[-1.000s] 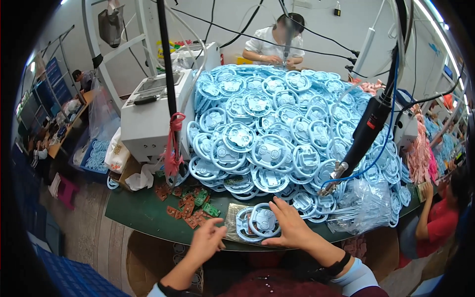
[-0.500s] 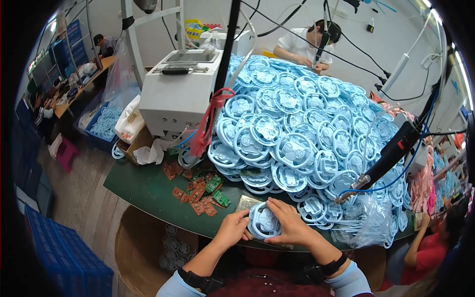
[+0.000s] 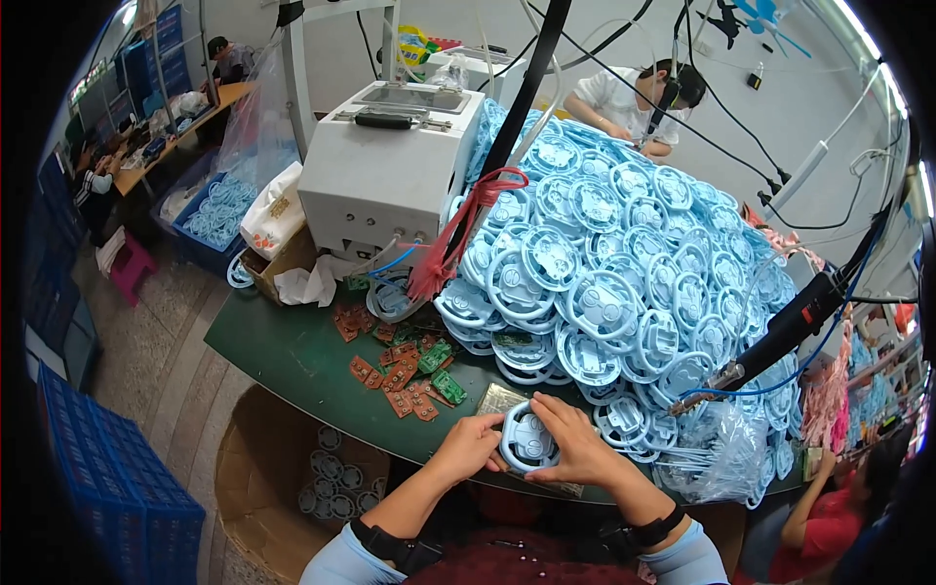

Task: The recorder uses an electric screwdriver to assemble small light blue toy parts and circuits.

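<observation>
Since one second ago, the left hand (image 3: 472, 447) has been brought from a place apart onto the light-blue toy steering wheel (image 3: 528, 441), which has been gathered into one outline where two overlapping ones were seen; since half a second ago the grip is little changed, while the view has been swung so that the white machine (image 3: 380, 180) is seen farther right. The steering wheel is held at the lower centre of the frame, at the near edge of the green table (image 3: 278, 341), with its left rim clamped by the left hand and its right side by the right hand (image 3: 575, 447). One flat, gold-toned block (image 3: 499, 399) is partly hidden behind them. To the left, two green boards (image 3: 448, 387) can be counted beside roughly ten brown boards (image 3: 399, 374), overlapped too much for an exact count. Across the centre and right, dozens of blue wheel pieces (image 3: 604, 302) are heaped, too many to be counted. One black tool (image 3: 795, 322) is hung over them at the right, above one clear plastic bag (image 3: 726, 453). At the lower left, about ten wheel parts are seen in one carton (image 3: 249, 478).
</observation>
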The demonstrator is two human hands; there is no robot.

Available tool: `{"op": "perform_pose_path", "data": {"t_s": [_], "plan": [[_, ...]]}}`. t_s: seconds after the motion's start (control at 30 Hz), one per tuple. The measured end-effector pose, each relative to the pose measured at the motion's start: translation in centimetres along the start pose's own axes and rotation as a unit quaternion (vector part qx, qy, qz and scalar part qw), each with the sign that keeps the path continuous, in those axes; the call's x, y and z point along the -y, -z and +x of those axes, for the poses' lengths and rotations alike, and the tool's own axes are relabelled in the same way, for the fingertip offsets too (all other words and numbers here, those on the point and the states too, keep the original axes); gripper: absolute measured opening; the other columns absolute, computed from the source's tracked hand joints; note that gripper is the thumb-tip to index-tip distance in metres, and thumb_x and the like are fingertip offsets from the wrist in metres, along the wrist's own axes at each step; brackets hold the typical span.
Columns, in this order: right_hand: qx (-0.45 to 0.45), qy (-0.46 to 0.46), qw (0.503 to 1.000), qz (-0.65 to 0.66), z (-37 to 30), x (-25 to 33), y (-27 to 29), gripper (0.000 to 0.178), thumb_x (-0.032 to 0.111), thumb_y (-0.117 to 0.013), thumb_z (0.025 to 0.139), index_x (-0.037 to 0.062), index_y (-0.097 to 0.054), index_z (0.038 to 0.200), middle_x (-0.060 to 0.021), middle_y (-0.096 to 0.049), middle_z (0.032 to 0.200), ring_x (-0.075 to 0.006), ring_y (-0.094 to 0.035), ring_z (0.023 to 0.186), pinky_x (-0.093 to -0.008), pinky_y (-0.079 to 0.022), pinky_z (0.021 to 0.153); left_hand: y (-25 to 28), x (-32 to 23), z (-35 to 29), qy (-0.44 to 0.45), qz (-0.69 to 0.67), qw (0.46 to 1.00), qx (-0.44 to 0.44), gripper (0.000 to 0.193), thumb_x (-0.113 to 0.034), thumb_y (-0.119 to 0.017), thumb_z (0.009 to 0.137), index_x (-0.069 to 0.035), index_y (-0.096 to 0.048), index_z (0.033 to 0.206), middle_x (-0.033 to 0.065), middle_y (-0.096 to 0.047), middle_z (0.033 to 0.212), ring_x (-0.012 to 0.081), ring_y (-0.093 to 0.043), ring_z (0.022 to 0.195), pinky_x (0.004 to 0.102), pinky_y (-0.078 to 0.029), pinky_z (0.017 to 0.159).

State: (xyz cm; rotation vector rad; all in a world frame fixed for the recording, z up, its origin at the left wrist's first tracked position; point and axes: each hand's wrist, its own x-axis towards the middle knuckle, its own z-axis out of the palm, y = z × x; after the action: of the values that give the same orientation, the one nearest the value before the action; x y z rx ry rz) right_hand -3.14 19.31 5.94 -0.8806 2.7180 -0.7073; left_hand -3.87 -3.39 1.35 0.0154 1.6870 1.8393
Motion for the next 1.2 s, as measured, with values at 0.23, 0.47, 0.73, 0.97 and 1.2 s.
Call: {"op": "perform_pose_path", "data": {"t_s": [0.23,0.47,0.73,0.97,1.2], "plan": [[-0.003,0.005,1.0,-0.02,-0.04,0.3,0.37,0.111,0.046,-0.087,0.065,-0.0008,-0.031,0.149,-0.0236,-0.033,0.152,-0.041,-0.036,0.139,-0.0489,-0.032,0.112,0.17,-0.6,-0.07,0.016,-0.021,0.999,0.02,0.046,-0.002,-0.046,0.094,0.002,-0.049,0.14,0.0096,-0.07,0.091,0.0149,-0.071,0.072,0.0248,-0.058,0.064],[-0.012,0.007,1.0,-0.002,-0.02,0.02,-0.04,0.11,0.045,-0.087,0.064,-0.0002,-0.032,0.148,-0.0216,-0.032,0.153,-0.0393,-0.035,0.14,-0.0538,-0.031,0.111,0.35,-0.9,-0.1,0.029,-0.029,0.999,0.026,0.047,-0.001,-0.047,0.094,0.003,-0.049,0.14,0.0096,-0.07,0.091,0.0156,-0.071,0.073,0.0252,-0.059,0.065],[-0.019,0.004,1.0,0.024,0.06,-0.15,0.1,0.109,0.043,-0.088,0.063,-0.0006,-0.034,0.147,-0.0226,-0.033,0.152,-0.0416,-0.037,0.138,-0.052,-0.034,0.11,0.38,-0.71,0.07,0.035,-0.035,0.999,0.023,0.047,0.0,-0.047,0.093,0.001,-0.05,0.14,0.0075,-0.07,0.09,0.0146,-0.071,0.073,0.0248,-0.059,0.065],[-0.009,0.008,1.0,0.014,0.1,0.04,-0.06,0.108,0.041,-0.089,0.063,-0.0007,-0.034,0.147,-0.0234,-0.032,0.153,-0.0419,-0.035,0.139,-0.05,-0.033,0.112,0.39,-0.88,0.03,0.033,-0.032,0.999,0.026,0.047,0.001,-0.047,0.093,0.001,-0.051,0.14,0.0063,-0.07,0.088,0.0132,-0.071,0.073,0.0249,-0.059,0.065],[-0.011,0.016,0.999,0.026,0.0,-0.21,0.35,0.109,0.041,-0.089,0.064,-0.0008,-0.033,0.148,-0.0233,-0.032,0.153,-0.0412,-0.035,0.141,-0.0481,-0.033,0.113,0.18,-0.53,0.17,0.024,-0.034,0.999,0.017,0.047,0.002,-0.047,0.092,0.001,-0.051,0.139,0.008,-0.07,0.086,0.0157,-0.071,0.073,0.0262,-0.059,0.064]]}}
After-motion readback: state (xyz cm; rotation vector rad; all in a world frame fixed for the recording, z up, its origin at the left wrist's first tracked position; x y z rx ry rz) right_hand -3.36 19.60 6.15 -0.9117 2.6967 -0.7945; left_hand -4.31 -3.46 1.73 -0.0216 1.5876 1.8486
